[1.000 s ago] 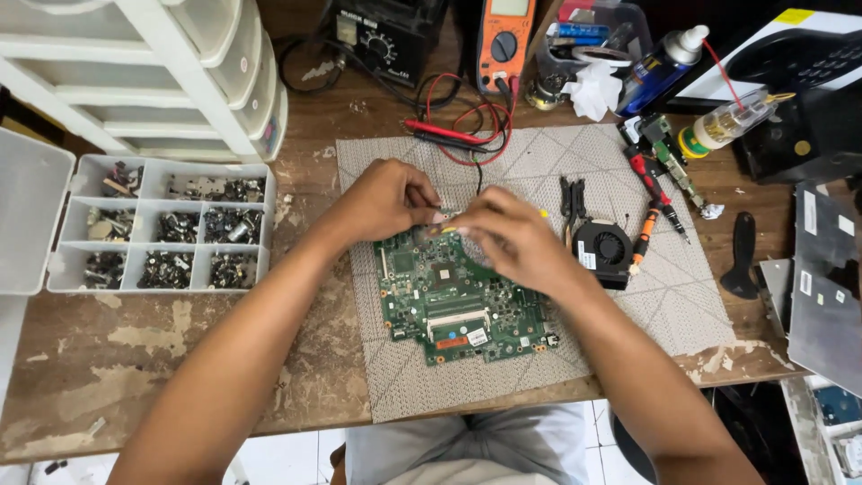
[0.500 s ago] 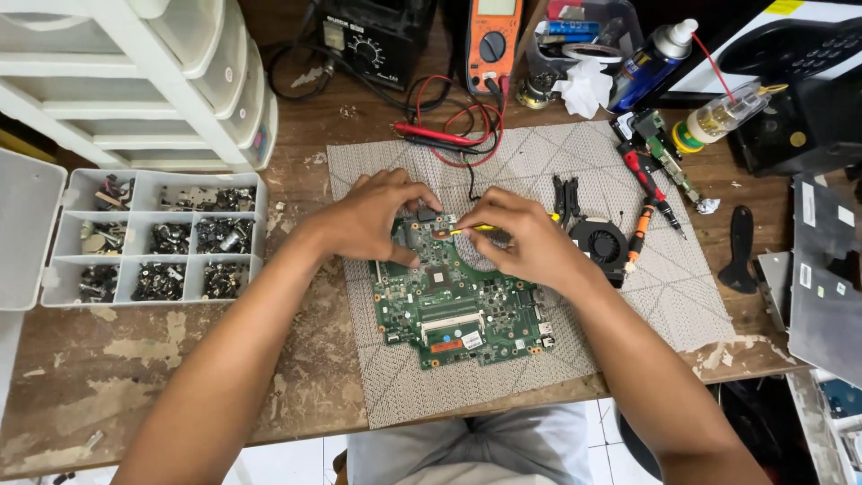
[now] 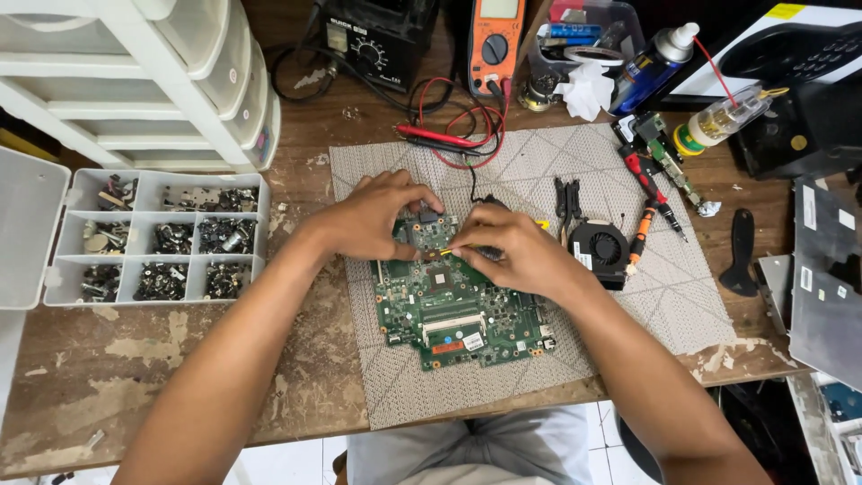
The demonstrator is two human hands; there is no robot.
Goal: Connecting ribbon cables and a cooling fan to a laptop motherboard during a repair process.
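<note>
A green circuit board (image 3: 458,310) lies on a grey patterned mat (image 3: 377,377) in front of me. My left hand (image 3: 377,216) rests on the board's far left corner, fingers curled and pressing on it. My right hand (image 3: 516,251) grips a thin yellow-handled tool (image 3: 453,251), its tip on the board near a dark square chip (image 3: 440,278). Both hands meet over the board's far edge and hide that part.
A compartment box of small metal parts (image 3: 166,238) sits at left under white plastic drawers (image 3: 135,81). A black fan (image 3: 602,247), screwdrivers (image 3: 642,229), pliers (image 3: 567,196), an orange multimeter (image 3: 494,40) with red and black probes (image 3: 440,139), spray can (image 3: 655,63) and glue bottle (image 3: 723,117) lie beyond and right.
My view has shifted slightly. Both hands have stayed over the board's far edge, with the right hand's tool tip lowered onto the board.
</note>
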